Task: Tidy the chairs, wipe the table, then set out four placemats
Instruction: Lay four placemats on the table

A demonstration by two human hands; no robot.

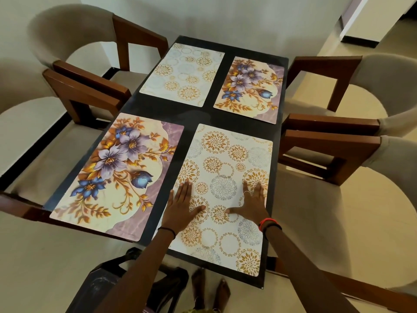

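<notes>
Several placemats lie flat on the dark table. A purple floral mat is at the near left, and a white mat with gold circles at the near right. A second gold-circle mat sits at the far left, a second floral mat at the far right. My left hand and my right hand both rest flat, fingers spread, on the near right mat.
Two beige chairs with brown wooden arms stand on the left and two on the right, pushed against the table. A dark plastic stool sits below the near edge, beside my bare feet. A white wall is behind.
</notes>
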